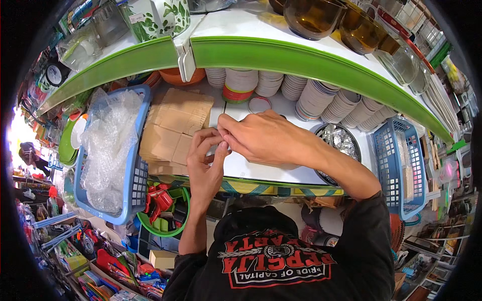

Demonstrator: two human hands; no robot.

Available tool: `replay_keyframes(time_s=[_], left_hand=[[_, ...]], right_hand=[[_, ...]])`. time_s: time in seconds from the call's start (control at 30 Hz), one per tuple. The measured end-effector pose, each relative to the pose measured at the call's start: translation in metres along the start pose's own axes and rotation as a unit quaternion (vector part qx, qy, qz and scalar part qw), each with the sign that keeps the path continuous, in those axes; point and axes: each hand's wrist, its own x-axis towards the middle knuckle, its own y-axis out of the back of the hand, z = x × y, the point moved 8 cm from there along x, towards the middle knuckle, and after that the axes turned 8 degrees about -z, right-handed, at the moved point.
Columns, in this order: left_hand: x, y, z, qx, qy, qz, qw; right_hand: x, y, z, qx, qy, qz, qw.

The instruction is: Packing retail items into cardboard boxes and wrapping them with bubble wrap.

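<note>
My left hand (207,161) and my right hand (263,137) meet above the white shelf (241,169), fingertips close together. Whether something small is pinched between them cannot be told. Left of them lies a stack of flattened brown cardboard (173,128). Part of a brownish flat item shows under my right wrist. Beyond my hands stands a small white round dish with a red rim (260,105). Right of my right forearm is a dark round tray (338,143) holding crumpled silvery material.
A blue plastic basket (81,188) with bubble wrap stands left, another blue basket (389,169) right. Stacked bowls (316,99) line the back. A green-edged upper shelf (301,54) with amber glass bowls (314,19) overhangs. Below left sits a green tub (162,233).
</note>
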Motion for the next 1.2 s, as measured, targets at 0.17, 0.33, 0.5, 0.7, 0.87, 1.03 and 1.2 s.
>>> replay_keyframes(time_s=[0.17,0.33,0.5,0.7,0.87,1.03,1.2], left_hand=[[-0.002,0.001,-0.003,-0.088,-0.003,0.003,0.996],[-0.005,0.005,-0.019,-0.032,0.052,0.010,0.998],[-0.004,-0.002,-0.016,0.060,0.034,-0.019,0.997],[-0.002,0.002,-0.037,-0.078,0.076,-0.037,0.993],[0.000,0.014,-0.040,-0.150,0.060,0.007,0.987],[0.006,0.017,-0.051,-0.155,0.095,0.053,0.982],[0.007,0.022,-0.063,-0.065,0.154,0.055,0.984]], right_hand=[[0.004,0.002,-0.001,0.018,-0.002,-0.030,0.999],[0.007,0.021,0.037,0.159,-0.011,0.034,0.987],[0.017,-0.039,0.176,-0.065,-0.199,-0.155,0.965],[0.005,-0.103,0.229,-0.079,-0.190,-0.209,0.956],[-0.002,-0.101,0.221,-0.109,-0.174,-0.184,0.961],[-0.018,-0.105,0.224,-0.011,-0.197,-0.213,0.957],[-0.035,-0.085,0.211,-0.133,-0.117,-0.118,0.977]])
